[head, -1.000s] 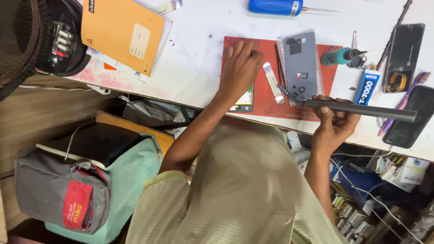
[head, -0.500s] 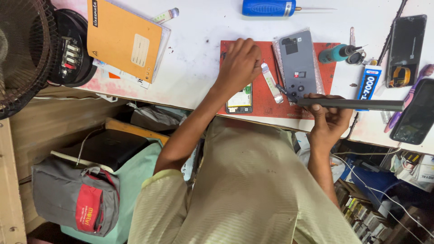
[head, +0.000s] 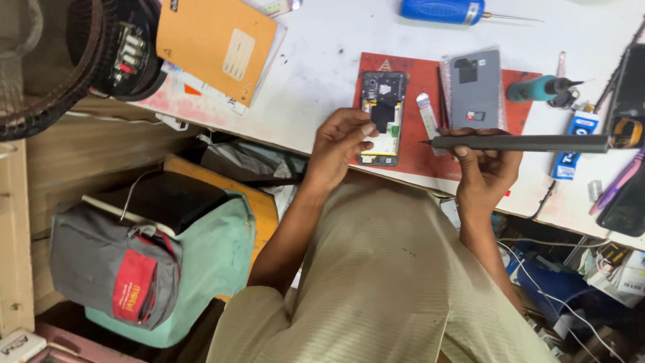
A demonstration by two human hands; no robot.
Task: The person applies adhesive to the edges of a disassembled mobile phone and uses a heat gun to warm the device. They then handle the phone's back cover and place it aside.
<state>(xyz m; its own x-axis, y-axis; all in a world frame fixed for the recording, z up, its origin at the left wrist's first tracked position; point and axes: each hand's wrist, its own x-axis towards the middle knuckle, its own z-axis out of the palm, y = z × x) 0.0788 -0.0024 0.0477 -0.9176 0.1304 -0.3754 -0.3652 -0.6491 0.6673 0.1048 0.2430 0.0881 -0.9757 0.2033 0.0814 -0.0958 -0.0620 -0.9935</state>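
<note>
An opened phone (head: 383, 117) with its back off lies on a red mat (head: 416, 158) at the table's near edge. My left hand (head: 342, 144) rests at the phone's left side, its fingertips pinched on that edge. My right hand (head: 487, 165) holds a long grey screwdriver (head: 531, 142) level above the mat, tip pointing left toward the phone. The phone's grey back cover (head: 476, 87) lies on the mat just behind the tool. A small white strip (head: 427, 114) lies between phone and cover.
A blue-handled screwdriver (head: 440, 10) and a teal tool (head: 541, 87) lie on the white table (head: 322, 60). Black phones (head: 628, 87) sit at the right, an orange notebook (head: 218, 47) and a fan (head: 60, 60) at the left. A grey-and-red bag (head: 127, 269) stands below.
My left hand has drawn back off the phone toward the table's edge, uncovering the opened phone. My right hand has kept hold of the grey screwdriver. The view has shifted a little.
</note>
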